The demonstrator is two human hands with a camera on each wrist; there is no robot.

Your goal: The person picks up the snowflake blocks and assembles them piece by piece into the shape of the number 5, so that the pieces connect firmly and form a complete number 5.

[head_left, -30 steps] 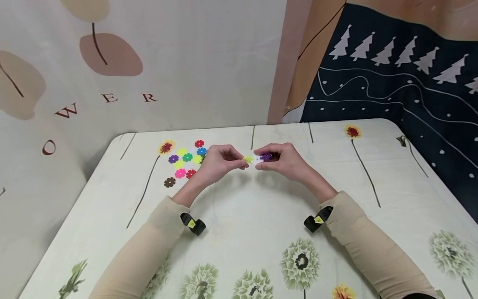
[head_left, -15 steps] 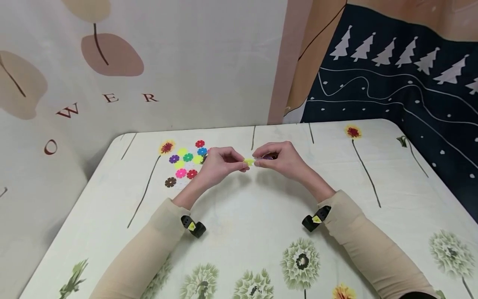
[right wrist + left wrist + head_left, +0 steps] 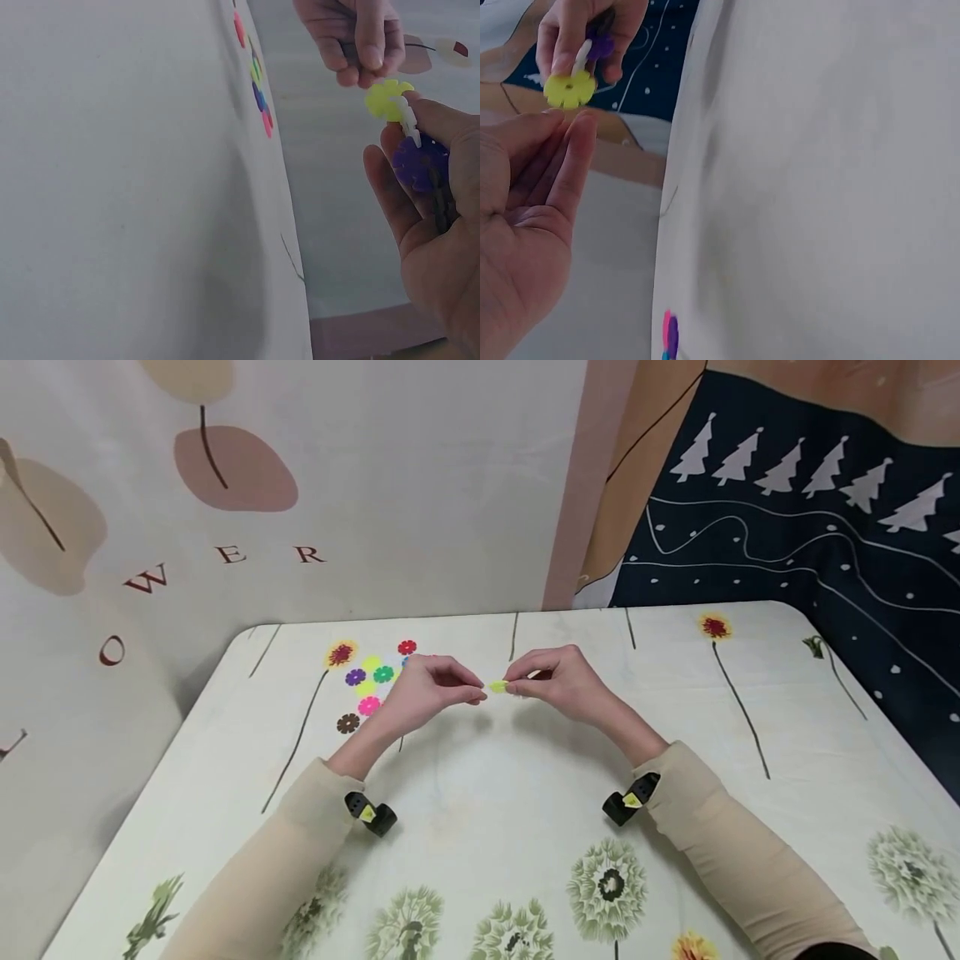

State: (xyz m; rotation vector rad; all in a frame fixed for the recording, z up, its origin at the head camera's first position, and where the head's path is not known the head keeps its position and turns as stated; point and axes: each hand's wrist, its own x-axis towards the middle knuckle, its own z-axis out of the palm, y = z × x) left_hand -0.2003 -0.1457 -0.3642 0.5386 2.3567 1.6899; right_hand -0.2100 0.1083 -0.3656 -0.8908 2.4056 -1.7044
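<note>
My right hand (image 3: pixel 558 681) pinches a short chain of interlocking flower-shaped plastic discs above the table. At its tip is a yellow disc (image 3: pixel 570 91), jutting past the fingertips. Behind it come a white disc (image 3: pixel 409 122) seen edge-on, a purple disc (image 3: pixel 418 163) and a dark disc (image 3: pixel 441 201) near the palm. My left hand (image 3: pixel 442 689) holds nothing. Its thumb and fingers stretch toward the yellow disc, with a small gap between in the head view.
Left of my left hand, several loose flower discs lie on the table, among them a pink disc (image 3: pixel 368 705), a brown disc (image 3: pixel 348 723) and a green disc (image 3: pixel 383 674). A flower-printed cloth (image 3: pixel 480 827) covers the table, and a hanging curtain (image 3: pixel 420 485) stands behind it.
Earlier my left hand pinched the yellow disc; now it has let go and drawn slightly left. My right fingers have come forward along the chain, toward the yellow disc.
</note>
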